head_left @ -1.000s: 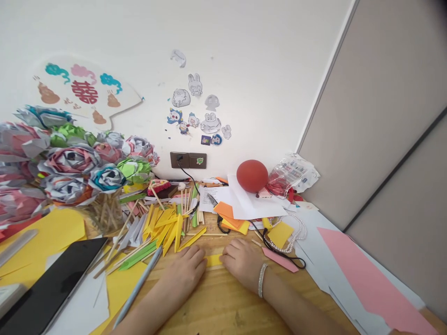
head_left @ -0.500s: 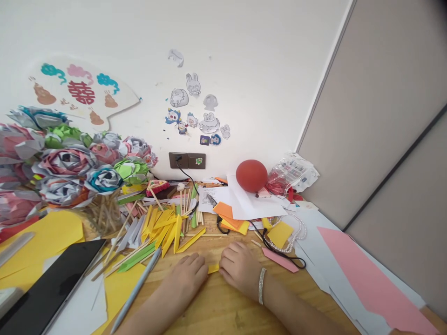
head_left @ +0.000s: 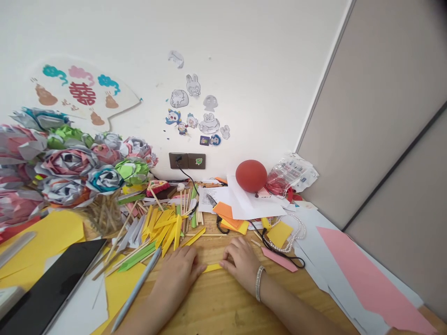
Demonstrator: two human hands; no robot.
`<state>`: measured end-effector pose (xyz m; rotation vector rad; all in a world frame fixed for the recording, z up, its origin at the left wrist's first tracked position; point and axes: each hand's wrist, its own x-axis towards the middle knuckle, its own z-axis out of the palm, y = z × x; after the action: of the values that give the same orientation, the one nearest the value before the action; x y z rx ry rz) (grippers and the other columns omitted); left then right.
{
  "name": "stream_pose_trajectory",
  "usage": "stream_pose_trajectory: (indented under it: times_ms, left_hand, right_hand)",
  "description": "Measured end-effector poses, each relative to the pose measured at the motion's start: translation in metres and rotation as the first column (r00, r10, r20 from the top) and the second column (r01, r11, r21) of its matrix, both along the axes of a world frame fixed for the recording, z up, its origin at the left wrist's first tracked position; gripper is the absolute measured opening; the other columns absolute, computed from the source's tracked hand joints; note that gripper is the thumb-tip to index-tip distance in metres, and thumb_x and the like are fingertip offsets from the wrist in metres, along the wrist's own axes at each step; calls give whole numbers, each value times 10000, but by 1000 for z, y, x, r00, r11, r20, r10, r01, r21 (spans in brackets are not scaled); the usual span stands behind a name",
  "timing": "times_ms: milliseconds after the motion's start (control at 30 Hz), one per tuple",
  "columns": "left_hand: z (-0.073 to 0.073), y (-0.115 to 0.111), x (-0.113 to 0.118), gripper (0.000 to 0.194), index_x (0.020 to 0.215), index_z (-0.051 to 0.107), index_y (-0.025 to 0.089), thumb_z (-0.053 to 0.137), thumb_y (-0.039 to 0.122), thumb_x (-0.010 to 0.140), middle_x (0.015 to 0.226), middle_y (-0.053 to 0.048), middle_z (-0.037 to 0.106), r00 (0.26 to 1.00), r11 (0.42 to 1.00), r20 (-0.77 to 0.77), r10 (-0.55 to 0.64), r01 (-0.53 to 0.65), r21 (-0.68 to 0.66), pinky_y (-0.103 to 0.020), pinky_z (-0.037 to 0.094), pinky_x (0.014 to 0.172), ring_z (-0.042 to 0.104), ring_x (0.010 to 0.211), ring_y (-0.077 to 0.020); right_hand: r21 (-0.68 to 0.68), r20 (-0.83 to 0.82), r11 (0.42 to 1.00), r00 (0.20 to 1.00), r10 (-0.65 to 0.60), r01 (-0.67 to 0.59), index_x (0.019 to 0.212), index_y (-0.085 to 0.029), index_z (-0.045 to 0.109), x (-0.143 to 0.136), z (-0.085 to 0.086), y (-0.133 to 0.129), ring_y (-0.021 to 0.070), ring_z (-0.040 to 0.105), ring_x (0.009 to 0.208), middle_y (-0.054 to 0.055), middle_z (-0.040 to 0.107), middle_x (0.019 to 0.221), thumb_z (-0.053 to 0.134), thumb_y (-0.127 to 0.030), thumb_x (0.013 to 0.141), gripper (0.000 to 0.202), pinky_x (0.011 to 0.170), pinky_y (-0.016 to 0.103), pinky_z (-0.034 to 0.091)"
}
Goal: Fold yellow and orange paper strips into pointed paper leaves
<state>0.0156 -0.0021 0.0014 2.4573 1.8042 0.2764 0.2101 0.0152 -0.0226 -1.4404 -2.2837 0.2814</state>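
Note:
A narrow folded yellow paper strip (head_left: 212, 268) lies low over the wooden tabletop, stretched between my two hands. My left hand (head_left: 179, 273) has its thumb at the strip's left end, fingers curled with the grip partly hidden. At the right end, my right hand (head_left: 241, 261) pinches the strip with thumb and bent fingers; a silvery bracelet circles that wrist. Beyond my left hand is a heap of folded yellow paper pieces (head_left: 164, 225). A grey-blue pen (head_left: 138, 288) lies alongside my left forearm.
Paper flowers (head_left: 68, 163) crowd the left, behind a dark tablet (head_left: 52, 284). Toward the wall are a red balloon (head_left: 251, 176), scissors (head_left: 221, 225), orange paper (head_left: 226, 213) and a bead string (head_left: 300, 228). Pink paper (head_left: 370, 279) lies over white sheets at the right.
My hands have moved slightly apart, and the thumbs now sit at the strip's ends. More of the yellow strip shows between them. The surrounding things stay put.

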Motion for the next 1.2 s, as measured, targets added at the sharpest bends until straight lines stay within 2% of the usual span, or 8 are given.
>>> stream_pose_trajectory:
  times_ms: [133, 400, 533, 667, 833, 967, 1033, 1200]
  left_hand:
    - [-1, -1, 0, 102, 771, 599, 183, 569, 262, 828, 851, -35, 614, 994, 996, 84, -74, 79, -48, -296, 405, 731, 565, 818, -203]
    - [-9, -11, 1, 51, 774, 595, 186, 617, 232, 780, 863, -36, 589, 987, 992, 124, -101, 109, -63, -328, 403, 766, 538, 838, -218]
    - [-12, -15, 3, 36, 796, 581, 190, 598, 220, 783, 880, -42, 583, 982, 991, 150, -118, 126, -47, -343, 402, 776, 524, 862, -230]
    - [-11, -17, 3, 166, 847, 565, 192, 544, 356, 830, 904, -61, 586, 959, 988, 247, -138, 151, -31, -354, 408, 770, 527, 853, -240]
    - [-6, -16, 6, 283, 730, 531, 196, 372, 362, 896, 791, -46, 592, 925, 979, 360, -124, 173, -108, -312, 409, 717, 547, 771, -211]
    - [-6, -16, 6, 208, 675, 475, 205, 427, 325, 839, 727, -19, 584, 911, 975, 407, -64, 143, -168, -267, 396, 645, 545, 702, -188]
    - [-6, -16, 6, 201, 669, 475, 208, 419, 317, 829, 711, -10, 584, 899, 970, 432, -73, 165, -179, -255, 391, 634, 546, 689, -181]
    - [-6, -18, 9, 209, 649, 493, 213, 405, 293, 820, 662, 7, 586, 885, 962, 456, -92, 197, -189, -235, 377, 607, 536, 641, -163]
  right_hand:
    - [-23, 21, 994, 994, 106, -106, 798, -170, 606, 0, 4, -2, 193, 485, 910, 21, 580, 892, 724, -253, 756, 151, 804, 319, 377]
    - [8, 61, 975, 973, 222, -222, 810, -179, 577, -2, 3, -9, 180, 479, 893, 7, 567, 900, 725, -248, 757, 172, 794, 314, 375]
    - [101, 118, 946, 948, 296, -308, 810, -185, 553, -1, 1, -9, 165, 476, 880, 5, 571, 928, 659, -208, 814, 108, 768, 289, 380]
    - [245, 190, 886, 915, 355, -394, 827, -182, 555, -1, -3, -6, 163, 490, 812, 12, 610, 893, 584, -179, 862, 46, 705, 286, 387]
    - [422, 148, 807, 909, 389, -414, 800, -184, 547, 1, -2, -7, 156, 492, 747, 21, 616, 826, 501, -154, 897, 111, 663, 284, 392]
    - [368, 42, 815, 883, 467, -448, 878, -180, 541, 3, 3, -11, 172, 518, 807, 47, 616, 879, 521, -289, 899, 112, 718, 299, 431]
    - [331, -19, 845, 893, 451, -420, 967, -167, 534, 3, 4, -12, 180, 536, 814, 60, 619, 892, 498, -335, 908, 181, 727, 304, 446]
    - [225, 13, 893, 917, 398, -390, 943, -169, 575, 1, 1, -13, 182, 573, 753, 49, 647, 814, 417, -252, 936, 179, 686, 286, 450]
